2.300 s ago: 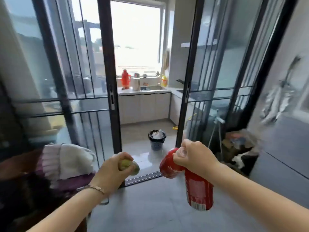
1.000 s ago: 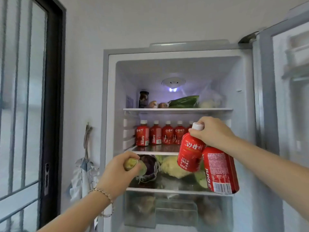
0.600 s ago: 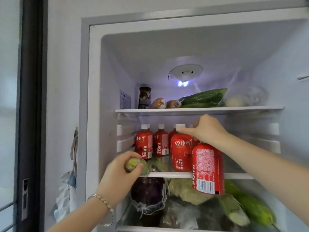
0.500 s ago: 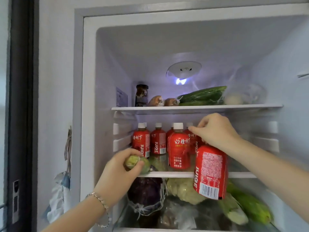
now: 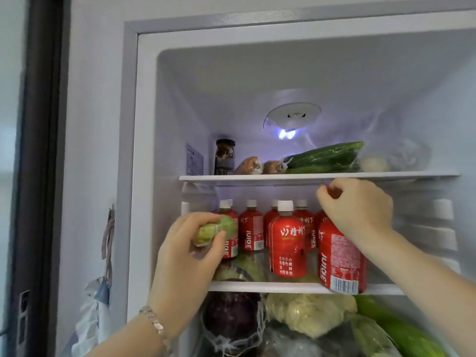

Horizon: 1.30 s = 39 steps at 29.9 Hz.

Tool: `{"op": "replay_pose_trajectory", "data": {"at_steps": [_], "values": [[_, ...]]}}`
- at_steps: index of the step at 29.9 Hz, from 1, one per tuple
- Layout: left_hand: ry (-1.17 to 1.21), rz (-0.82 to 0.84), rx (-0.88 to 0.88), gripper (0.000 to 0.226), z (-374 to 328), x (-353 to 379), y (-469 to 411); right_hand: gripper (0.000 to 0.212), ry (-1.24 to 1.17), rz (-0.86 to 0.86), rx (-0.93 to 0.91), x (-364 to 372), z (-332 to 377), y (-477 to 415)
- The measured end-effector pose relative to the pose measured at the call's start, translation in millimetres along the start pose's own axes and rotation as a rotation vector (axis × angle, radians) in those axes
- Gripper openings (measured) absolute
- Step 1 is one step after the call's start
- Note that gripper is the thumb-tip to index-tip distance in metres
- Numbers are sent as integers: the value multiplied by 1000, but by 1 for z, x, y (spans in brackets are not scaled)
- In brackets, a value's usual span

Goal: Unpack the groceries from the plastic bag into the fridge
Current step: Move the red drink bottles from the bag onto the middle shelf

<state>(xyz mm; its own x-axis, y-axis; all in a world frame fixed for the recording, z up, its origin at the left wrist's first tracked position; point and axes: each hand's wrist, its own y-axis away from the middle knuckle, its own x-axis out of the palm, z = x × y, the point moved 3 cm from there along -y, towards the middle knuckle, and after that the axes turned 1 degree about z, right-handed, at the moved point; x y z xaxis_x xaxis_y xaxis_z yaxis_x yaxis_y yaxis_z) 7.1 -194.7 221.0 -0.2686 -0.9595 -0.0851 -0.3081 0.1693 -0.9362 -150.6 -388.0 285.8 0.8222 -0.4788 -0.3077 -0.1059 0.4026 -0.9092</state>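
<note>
Left hand [image 5: 190,256] clasps a green vegetable [image 5: 215,231] at 9 o'clock of the bottle row [image 5: 251,229]; right hand [image 5: 358,210] curls over the cap of a red juice bottle [image 5: 340,264] whose base overlaps the lip of the middle shelf [image 5: 257,286], at 3 o'clock of a second front bottle [image 5: 287,243] standing free. Step in hand, by judgement: shelving the juice; next, seat that base fully, let go, then place the vegetable.

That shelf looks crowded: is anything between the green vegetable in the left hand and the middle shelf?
Yes. A row of red juice bottles stands behind the green vegetable that the left hand holds, filling that side of the middle shelf. The right hand grips another bottle at the front edge.
</note>
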Motion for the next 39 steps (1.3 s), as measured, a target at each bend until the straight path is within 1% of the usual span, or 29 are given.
{"op": "replay_pose_trajectory", "data": {"at_steps": [2,3,4,6,7,9,11,12,13,15,17,20,22,26,29,31,34,36,37,38,39], "values": [[-76,-72,166,43,-11,-5,-14,33,58,116,42,6,-4,3],[-100,-107,230,41,-16,-6,-23,36,44,134,63,8,-6,5],[-126,-142,275,36,-21,-7,-34,36,16,114,70,8,-7,6],[-222,-160,303,28,-28,-5,-62,33,-66,69,91,10,-10,5],[-291,-126,278,26,-30,-1,-76,30,-106,73,117,11,-11,3],[-421,20,140,22,-23,12,-105,25,-158,125,151,20,-14,4],[-496,214,-70,22,-11,25,-128,23,-191,186,146,32,-16,10],[-515,297,-156,24,-6,30,-138,27,-195,194,135,38,-17,14],[-542,381,-204,27,-4,34,-147,33,-196,178,117,42,-19,16],[-624,577,-231,31,-6,42,-157,40,-191,117,88,48,-20,18],[-682,716,-235,34,-8,47,-158,41,-190,89,71,53,-22,19],[-719,767,-262,34,-9,54,-154,41,-180,115,55,57,-28,24],[-735,724,-256,34,-10,56,-154,40,-183,121,57,57,-30,27],[-750,531,-245,26,-12,58,-163,40,-178,115,45,55,-29,19],[-809,445,-264,28,-5,57,-170,38,-172,141,30,57,-27,17],[-804,421,-268,25,1,61,-173,38,-170,153,26,57,-24,17],[-751,456,-327,20,6,65,-175,37,-175,161,24,55,-26,16],[-659,466,-388,26,4,60,-168,39,-170,192,22,57,-27,17],[-614,438,-387,30,0,57,-162,41,-168,207,22,57,-28,17],[-576,369,-336,33,-7,55,-152,43,-170,218,23,57,-29,17],[-541,277,-236,36,-14,53,-137,45,-181,223,30,57,-29,17]]}}
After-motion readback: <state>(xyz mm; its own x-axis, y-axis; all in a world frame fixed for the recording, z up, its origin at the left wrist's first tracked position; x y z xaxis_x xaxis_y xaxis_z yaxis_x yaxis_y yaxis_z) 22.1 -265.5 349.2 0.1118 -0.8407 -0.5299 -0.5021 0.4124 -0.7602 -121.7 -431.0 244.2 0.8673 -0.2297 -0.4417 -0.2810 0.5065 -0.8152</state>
